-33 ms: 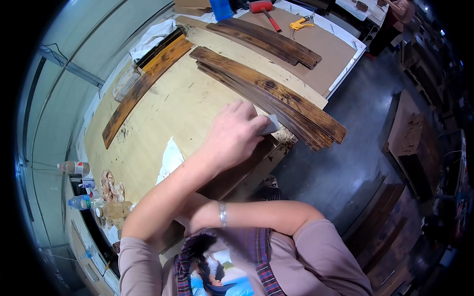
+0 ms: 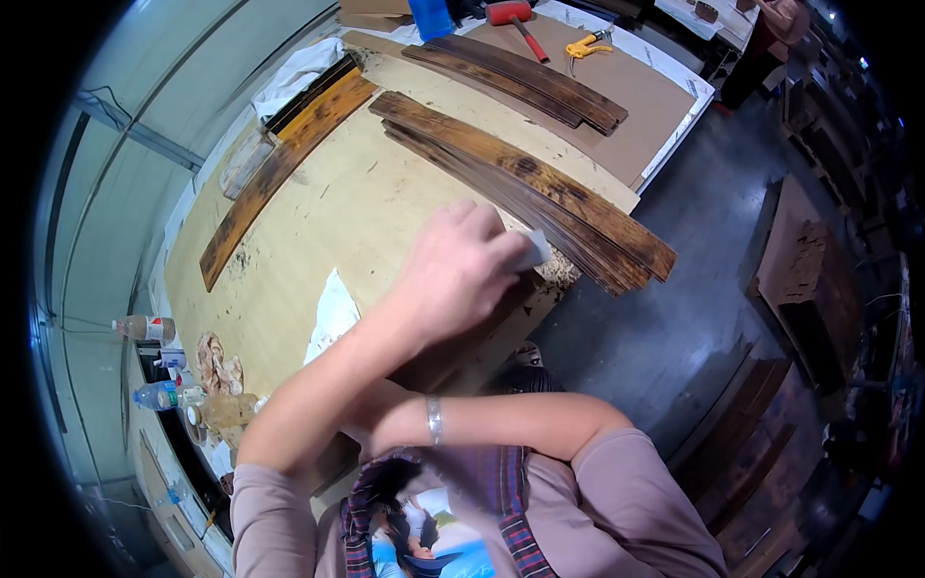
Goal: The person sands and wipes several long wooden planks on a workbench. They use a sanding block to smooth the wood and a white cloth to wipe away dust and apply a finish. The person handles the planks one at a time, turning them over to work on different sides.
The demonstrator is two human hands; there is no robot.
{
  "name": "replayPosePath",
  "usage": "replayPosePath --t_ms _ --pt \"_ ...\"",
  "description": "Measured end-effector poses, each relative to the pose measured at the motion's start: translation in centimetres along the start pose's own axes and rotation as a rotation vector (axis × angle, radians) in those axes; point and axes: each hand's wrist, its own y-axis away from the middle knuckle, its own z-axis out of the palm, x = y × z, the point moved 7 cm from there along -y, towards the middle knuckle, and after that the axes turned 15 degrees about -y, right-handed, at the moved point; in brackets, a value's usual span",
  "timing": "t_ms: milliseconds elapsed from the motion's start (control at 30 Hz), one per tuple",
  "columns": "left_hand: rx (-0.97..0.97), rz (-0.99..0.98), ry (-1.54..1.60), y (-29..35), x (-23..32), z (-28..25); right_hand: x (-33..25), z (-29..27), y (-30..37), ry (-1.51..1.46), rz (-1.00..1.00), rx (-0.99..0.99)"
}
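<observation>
My left hand (image 2: 458, 265) is closed on a small whitish folded piece (image 2: 533, 249), whose material I cannot make out. The fingers hold it over the right end of a dark brown wooden board (image 2: 453, 352) at the table's near edge. My left forearm crosses above my right arm. Part of my right hand (image 2: 371, 416) shows beside the left forearm, near the board's left part, but its fingers are hidden. Beyond my left hand lies a fanned stack of scorched brown planks (image 2: 549, 188). A white cloth or sheet (image 2: 332, 313) lies left of my left forearm.
One long plank (image 2: 279, 183) lies at the table's left. More planks (image 2: 520, 82), a red mallet (image 2: 517, 24) and a yellow air gun (image 2: 588, 46) are farther back. Bottles (image 2: 159, 395) and a crumpled rag (image 2: 217, 361) sit at left. A person (image 2: 771, 43) stands far right.
My left hand and the whitish piece have shifted slightly to the right, with some motion blur. My right arm stays in place.
</observation>
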Motion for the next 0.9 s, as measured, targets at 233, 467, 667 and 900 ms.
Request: replayPosePath --t_ms 233,467,667,900 --pt "0.006 -0.040 -0.160 -0.3 0.4 0.3 1.0 0.8 0.2 0.080 -0.091 0.137" --pt "0.165 -0.239 -0.277 2.8 -4.7 -2.9 -0.9 0.3 0.6 0.391 -0.264 0.176" --pt "0.241 -0.813 0.238 19.3 -14.5 -7.4 -0.8 0.1 -1.3 0.451 -0.055 -0.021" --pt "0.891 -1.502 0.478 54.2 -15.5 -15.3 -2.7 1.2 -3.7 0.467 0.097 -0.141"
